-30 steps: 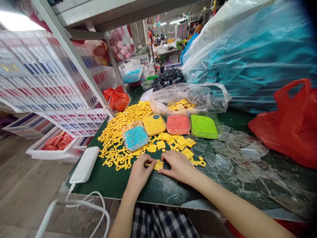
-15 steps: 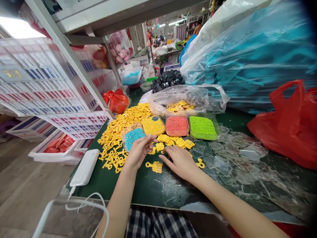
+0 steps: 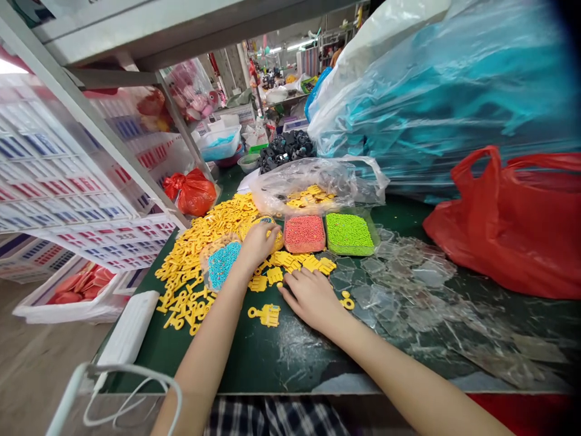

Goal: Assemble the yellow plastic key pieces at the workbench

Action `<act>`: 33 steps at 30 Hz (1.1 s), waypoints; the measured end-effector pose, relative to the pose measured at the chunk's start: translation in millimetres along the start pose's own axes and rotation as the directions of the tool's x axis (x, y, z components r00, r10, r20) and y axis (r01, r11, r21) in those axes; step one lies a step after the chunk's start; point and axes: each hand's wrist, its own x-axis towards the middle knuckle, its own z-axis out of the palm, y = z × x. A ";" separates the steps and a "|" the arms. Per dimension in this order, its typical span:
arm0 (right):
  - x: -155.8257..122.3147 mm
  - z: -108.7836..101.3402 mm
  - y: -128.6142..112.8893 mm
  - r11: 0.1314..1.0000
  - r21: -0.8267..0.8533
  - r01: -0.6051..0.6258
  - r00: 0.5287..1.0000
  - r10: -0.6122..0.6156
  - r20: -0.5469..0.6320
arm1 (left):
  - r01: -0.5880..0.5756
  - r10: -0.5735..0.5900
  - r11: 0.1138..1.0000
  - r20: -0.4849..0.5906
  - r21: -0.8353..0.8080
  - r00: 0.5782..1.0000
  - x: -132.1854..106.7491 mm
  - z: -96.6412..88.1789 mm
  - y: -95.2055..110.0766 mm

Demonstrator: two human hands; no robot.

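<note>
Reaching left hand (image 3: 259, 242), farther than before

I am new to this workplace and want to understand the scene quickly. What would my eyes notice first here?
First, the heap of small yellow plastic parts spread over the dark green table, with trays of blue beads, pink beads and green beads behind them. The left hand reaches over the tray of yellow beads; the right hand rests flat nearby. A big red plastic bag lies at the right.
</note>
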 end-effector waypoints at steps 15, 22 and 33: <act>4.4 -10.3 6.2 1.000 0.000 -0.019 0.996 0.019 0.087 | -0.268 0.174 0.951 0.448 0.154 0.877 76.6 56.3 30.4; 3.7 -9.1 6.8 1.000 -0.008 -0.022 0.995 0.023 0.101 | -0.284 0.208 0.952 0.439 0.115 0.874 64.8 54.5 29.7; 3.0 -9.0 11.2 1.000 0.024 0.008 0.996 -0.010 0.090 | -0.295 0.303 0.923 -0.004 -0.248 0.953 -41.3 -1.9 40.2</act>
